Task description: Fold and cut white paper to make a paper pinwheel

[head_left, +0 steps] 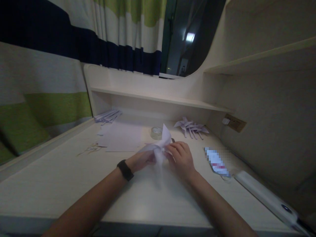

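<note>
A white paper pinwheel is held up over the middle of the desk, its blades spread and partly blurred. My left hand, with a black band on the wrist, grips it from behind and below; the blades cover most of those fingers. At the pinwheel's centre, the bent fingers of my right hand pinch the paper. Just beyond the pinwheel lies a roll of clear tape. A small dark object shows past my right fingertips, mostly hidden.
White paper sheets lie at the back left, near rolled paper sticks and thin strips. Several pinwheels are piled at the back right. A phone and a long white device lie along the right wall.
</note>
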The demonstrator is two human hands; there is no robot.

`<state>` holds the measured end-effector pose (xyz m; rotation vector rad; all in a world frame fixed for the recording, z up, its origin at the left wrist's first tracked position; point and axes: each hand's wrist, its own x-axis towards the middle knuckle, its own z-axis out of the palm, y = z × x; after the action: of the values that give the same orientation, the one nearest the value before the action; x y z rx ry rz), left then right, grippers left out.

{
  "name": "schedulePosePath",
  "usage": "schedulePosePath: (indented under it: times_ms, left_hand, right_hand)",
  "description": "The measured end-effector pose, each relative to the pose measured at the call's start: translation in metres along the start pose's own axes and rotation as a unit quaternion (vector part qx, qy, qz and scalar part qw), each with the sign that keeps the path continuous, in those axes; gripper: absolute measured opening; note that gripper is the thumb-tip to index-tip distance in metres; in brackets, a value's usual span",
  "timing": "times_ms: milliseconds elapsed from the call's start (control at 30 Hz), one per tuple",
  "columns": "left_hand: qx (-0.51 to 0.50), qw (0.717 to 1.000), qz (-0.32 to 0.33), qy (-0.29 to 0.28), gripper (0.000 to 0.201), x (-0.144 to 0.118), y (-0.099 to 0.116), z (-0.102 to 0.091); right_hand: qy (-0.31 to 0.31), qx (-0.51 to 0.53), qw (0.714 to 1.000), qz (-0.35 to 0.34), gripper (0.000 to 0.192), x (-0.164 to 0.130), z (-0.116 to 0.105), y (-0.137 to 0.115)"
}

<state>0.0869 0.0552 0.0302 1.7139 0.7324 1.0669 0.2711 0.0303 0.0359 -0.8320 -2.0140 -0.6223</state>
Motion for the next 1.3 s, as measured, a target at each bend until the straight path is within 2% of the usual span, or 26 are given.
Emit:
schedulePosePath:
  times_ms: [167,333,500,633,800,933,1100,1200,1300]
  left_hand:
    - [-0.147,0.985,-0.065,-0.058,0.023,0.002,0.002,0.007]
    - [-0.180,0.980,-0.077,-0.029,0.029,0.004,0.001,0.009]
    - [-0.128,0.990,-0.063,0.002,0.030,0.006,0.000,0.011]
    - [-0.058,0.997,-0.023,0.051,0.031,0.006,0.004,0.015]
    - [-0.006,0.995,0.031,0.093,0.022,0.005,0.010,0.019]
    - [0.085,0.986,0.071,0.127,0.015,0.002,0.011,0.020]
    - [0.142,0.980,0.071,0.120,0.024,0.000,0.008,0.020]
    - [0.161,0.980,0.057,0.098,0.030,0.003,0.004,0.017]
    - [0.176,0.980,0.054,0.075,0.032,0.006,0.001,0.015]
  right_hand:
    - [-0.021,-0.032,0.999,-0.022,0.013,0.000,-0.001,-0.003]
    - [-0.006,-0.021,1.000,-0.019,0.011,-0.001,-0.001,-0.001]
    - [-0.003,0.006,1.000,-0.004,0.014,-0.003,0.000,0.001]
    - [0.009,0.037,0.999,0.024,0.014,-0.003,0.001,0.000]
    - [0.017,0.135,0.986,0.097,0.013,0.001,0.001,-0.001]
    - [0.005,0.190,0.970,0.152,0.011,0.006,0.000,-0.002]
    - [0.008,0.194,0.972,0.129,0.012,0.005,0.000,0.000]
    - [0.004,0.192,0.976,0.104,0.012,0.003,0.002,0.000]
    - [-0.010,0.201,0.973,0.108,0.010,0.003,0.003,0.001]
